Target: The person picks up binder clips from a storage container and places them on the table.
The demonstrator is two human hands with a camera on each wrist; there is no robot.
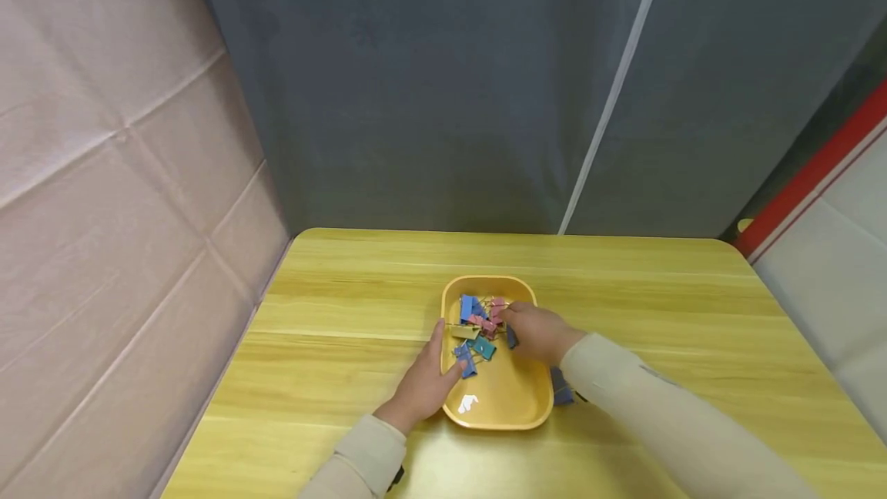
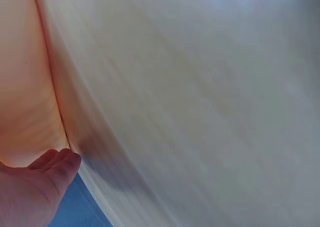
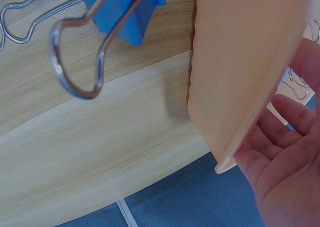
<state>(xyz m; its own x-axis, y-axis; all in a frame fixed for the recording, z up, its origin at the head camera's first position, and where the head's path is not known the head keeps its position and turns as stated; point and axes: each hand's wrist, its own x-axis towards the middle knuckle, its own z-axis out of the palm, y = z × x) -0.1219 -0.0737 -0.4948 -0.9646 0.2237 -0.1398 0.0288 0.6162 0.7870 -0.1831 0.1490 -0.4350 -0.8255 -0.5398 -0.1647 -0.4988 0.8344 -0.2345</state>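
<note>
A yellow plastic tray (image 1: 499,406) holds several binder clips in its far part. They include a blue binder clip (image 1: 466,308), a pink one (image 1: 488,326), a yellow one (image 1: 464,332) and a teal one (image 1: 483,347). My left hand (image 1: 426,380) grips the tray's left wall, thumb over the inside and fingers outside. Over the right rim reaches my right hand (image 1: 537,332), its curled fingertips at a pink clip near the far right corner. Whether they pinch it is hidden. In the right wrist view the fingers (image 3: 280,132) lie just behind the tray wall (image 3: 240,62).
Outside the tray, on the table (image 1: 346,383) by its right side, lies a large blue binder clip (image 1: 561,387), partly covered by the right forearm. Dark grey cloth (image 1: 430,98) hangs behind the table, and a pale sheet (image 1: 125,252) stands on the left.
</note>
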